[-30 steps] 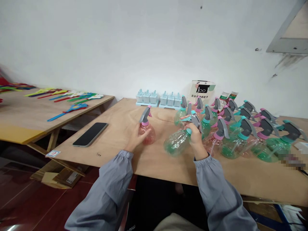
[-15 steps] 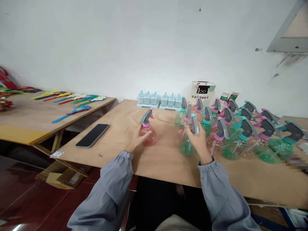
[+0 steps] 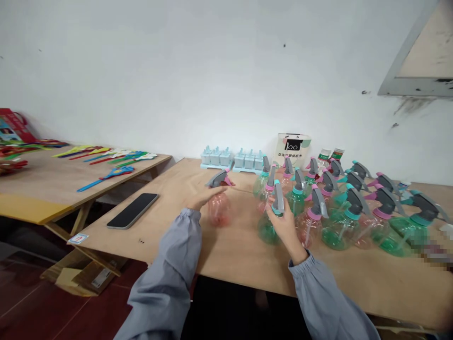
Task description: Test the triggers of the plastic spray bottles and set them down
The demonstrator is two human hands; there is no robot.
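Note:
A pink see-through spray bottle (image 3: 218, 210) with a grey and pink trigger head stands alone on the wooden table, left of the other bottles. My left hand (image 3: 203, 197) is closed around its neck, just under the trigger head; the fingers partly hide the collar. To the right, my right hand (image 3: 285, 222) grips a green spray bottle (image 3: 268, 230) with a grey and teal head by its upper part. That bottle is at the front left of a group of several pink and green spray bottles (image 3: 339, 232).
A phone (image 3: 132, 211) lies left on the wooden table (image 3: 170, 241). Light blue ice-pop moulds (image 3: 216, 158), a printed card box (image 3: 291, 152) and two small bottles (image 3: 323, 156) stand by the wall. Another table (image 3: 42, 184) at left holds colourful hand-shaped sticks (image 3: 106, 179).
My left hand has shifted from the pink bottle's body up to its neck, and the trigger head has tilted or turned. My right hand stays on the green bottle. The view has tipped upward slightly.

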